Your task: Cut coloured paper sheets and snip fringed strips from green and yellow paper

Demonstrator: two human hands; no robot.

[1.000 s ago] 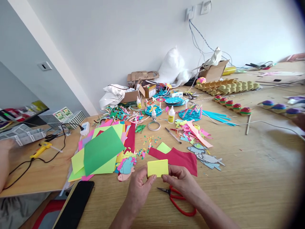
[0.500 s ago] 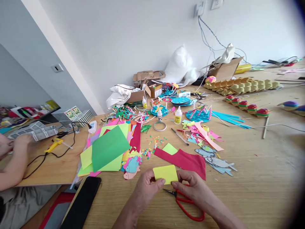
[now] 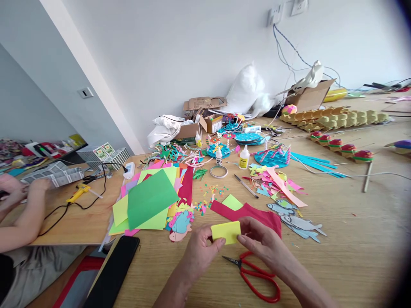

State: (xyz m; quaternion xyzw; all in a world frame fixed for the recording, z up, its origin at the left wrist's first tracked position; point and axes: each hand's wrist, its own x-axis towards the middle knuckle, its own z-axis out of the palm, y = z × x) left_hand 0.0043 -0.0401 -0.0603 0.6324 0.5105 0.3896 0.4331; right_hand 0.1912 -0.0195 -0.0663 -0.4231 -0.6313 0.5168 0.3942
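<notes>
Between my two hands is a small yellow piece of paper [image 3: 226, 232], held up above the wooden table. My left hand [image 3: 201, 250] pinches its left side, thumb in front. At its right edge my right hand [image 3: 260, 240] grips it between thumb and fingers. Beneath my right hand lie red-handled scissors [image 3: 257, 276], blades pointing left. Just beyond the hands rest a dark red paper strip [image 3: 257, 216] and a light green paper scrap [image 3: 232, 202]. Paper fish cutouts [image 3: 180, 226] lie left of my hands, and grey paper fish [image 3: 298, 222] lie to the right.
Coloured paper sheets [image 3: 152, 199] are stacked at left, near a black phone-like slab [image 3: 112, 271]. Glue bottles [image 3: 244, 158], a tape roll [image 3: 218, 171] and a pen [image 3: 246, 186] stand or lie ahead. Egg-carton pieces [image 3: 337, 117] are at back right. Another person's arm [image 3: 28, 214] works at far left.
The yellow paper looks slightly shorter and tilted, still in both hands. My right fingers have shifted up along its right edge. The whole view has moved slightly.
</notes>
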